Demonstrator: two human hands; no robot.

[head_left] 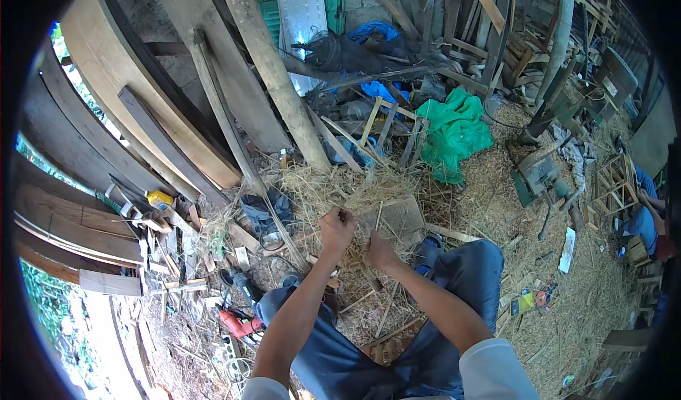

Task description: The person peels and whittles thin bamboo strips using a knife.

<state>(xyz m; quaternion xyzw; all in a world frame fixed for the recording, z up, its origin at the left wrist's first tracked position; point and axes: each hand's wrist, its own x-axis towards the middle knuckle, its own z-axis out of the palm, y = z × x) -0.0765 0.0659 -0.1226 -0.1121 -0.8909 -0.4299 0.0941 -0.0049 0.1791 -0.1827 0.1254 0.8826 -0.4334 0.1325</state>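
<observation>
My left hand (337,230) is closed, its fingers curled together over the straw; what they hold, if anything, is hidden. Close by on the right, my right hand (381,252) is wrapped round a thin pale stick (379,217), whose upper end points away from me. Beyond both hands lies a heap of dry straw (326,187). A flat wooden board (401,219) rests on the ground just past my right hand, partly covered by straw. My knees are spread on either side of my hands.
A red power tool (237,324) with cables lies at lower left. Long planks (152,95) and a pole (273,67) lean ahead. Green sheeting (457,134) is heaped beyond the board. A machine (539,176) stands at right, and another person (642,219) sits at the far right.
</observation>
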